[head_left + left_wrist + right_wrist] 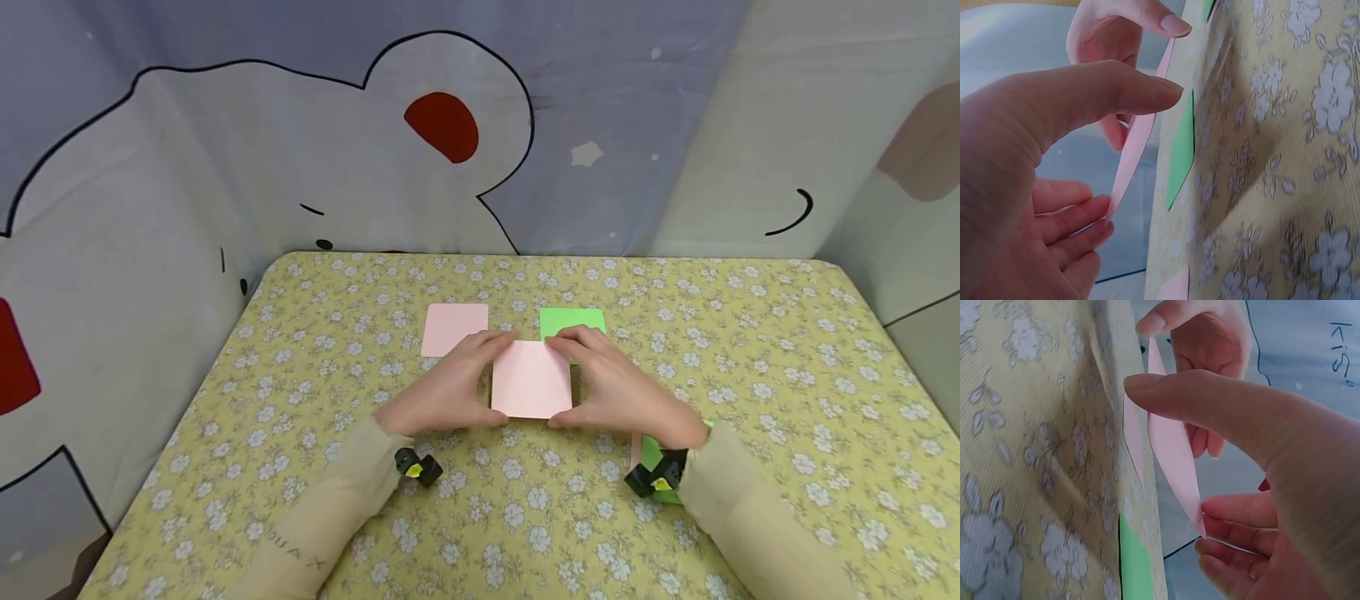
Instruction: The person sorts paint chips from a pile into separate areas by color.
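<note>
Above the table, a pink square card is held by its corners between both hands. My left hand pinches its left side, thumb at the near corner and fingers at the far one. On the opposite side my right hand grips it the same way. Both wrist views show this card edge-on, raised off the cloth. Behind it lie another pink card at left and a green card, partly covered by the right fingers and held card.
Beneath the right wrist lie more cards, a green one and a pink edge, largely hidden by the arm. A yellow floral cloth covers the table. Printed curtains hang behind and at the sides.
</note>
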The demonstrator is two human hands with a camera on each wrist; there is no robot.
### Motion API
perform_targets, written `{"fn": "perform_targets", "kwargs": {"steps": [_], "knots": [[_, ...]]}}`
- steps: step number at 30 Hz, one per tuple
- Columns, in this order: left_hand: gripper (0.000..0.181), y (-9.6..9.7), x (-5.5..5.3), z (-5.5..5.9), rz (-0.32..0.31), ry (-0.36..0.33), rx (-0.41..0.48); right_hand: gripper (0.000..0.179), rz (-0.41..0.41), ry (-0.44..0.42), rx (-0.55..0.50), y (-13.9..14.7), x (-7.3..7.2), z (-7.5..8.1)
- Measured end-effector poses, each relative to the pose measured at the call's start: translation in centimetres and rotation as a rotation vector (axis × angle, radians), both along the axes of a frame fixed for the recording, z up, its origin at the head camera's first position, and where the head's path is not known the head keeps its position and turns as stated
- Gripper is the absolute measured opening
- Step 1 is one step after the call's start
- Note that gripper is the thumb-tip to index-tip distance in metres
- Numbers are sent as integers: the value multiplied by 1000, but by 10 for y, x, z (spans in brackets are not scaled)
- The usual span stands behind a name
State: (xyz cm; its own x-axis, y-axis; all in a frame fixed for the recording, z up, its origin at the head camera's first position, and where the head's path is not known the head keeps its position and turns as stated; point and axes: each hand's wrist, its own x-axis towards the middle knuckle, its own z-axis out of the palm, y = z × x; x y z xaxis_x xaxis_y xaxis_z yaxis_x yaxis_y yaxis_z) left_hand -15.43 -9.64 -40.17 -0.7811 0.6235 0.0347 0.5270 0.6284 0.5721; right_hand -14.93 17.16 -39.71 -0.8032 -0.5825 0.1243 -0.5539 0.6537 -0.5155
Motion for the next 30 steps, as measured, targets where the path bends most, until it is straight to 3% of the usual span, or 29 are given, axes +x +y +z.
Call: {"fn": "perform_targets", "kwargs": {"steps": [7, 17, 24, 30], "knots": [[106, -19, 3, 2, 33, -55, -7, 97, 26, -29, -21, -20, -4, -7], [106, -42, -1, 6, 76, -76, -18, 99, 35, -22, -42, -50, -14, -17], [103, -58, -11, 14, 102, -89, -12, 100, 51, -19, -74, -68, -29, -17], [103, -67, -26, 19, 122, -85, 5, 99, 58, -23, -76, -78, -48, -14]]}}
